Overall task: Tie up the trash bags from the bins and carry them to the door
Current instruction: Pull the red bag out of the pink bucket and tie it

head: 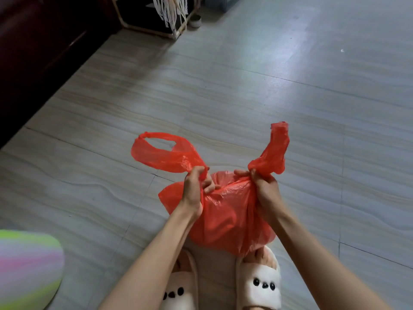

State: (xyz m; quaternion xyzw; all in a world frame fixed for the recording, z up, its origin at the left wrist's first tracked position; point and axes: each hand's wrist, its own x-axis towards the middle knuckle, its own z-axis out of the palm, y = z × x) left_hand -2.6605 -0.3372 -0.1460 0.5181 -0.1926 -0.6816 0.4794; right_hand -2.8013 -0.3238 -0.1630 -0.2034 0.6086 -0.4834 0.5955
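Observation:
A red plastic trash bag (225,218) hangs in front of me above my feet, bulging with contents I cannot see. My left hand (194,190) is clenched around the bag's left handle loop (161,153), which sticks out up and to the left. My right hand (264,190) grips the right handle (276,151), which stands up twisted to the right. The two handles are apart, with the gathered bag neck between my fists. No bin is in view.
White slippers with animal faces (260,283) are on my feet under the bag. A pastel striped object (26,265) lies at the lower left. Dark wooden furniture (40,45) lines the left side; a wood-framed stand with hanging cords (154,19) sits at the top. Pale tiled floor (290,86) stretches ahead.

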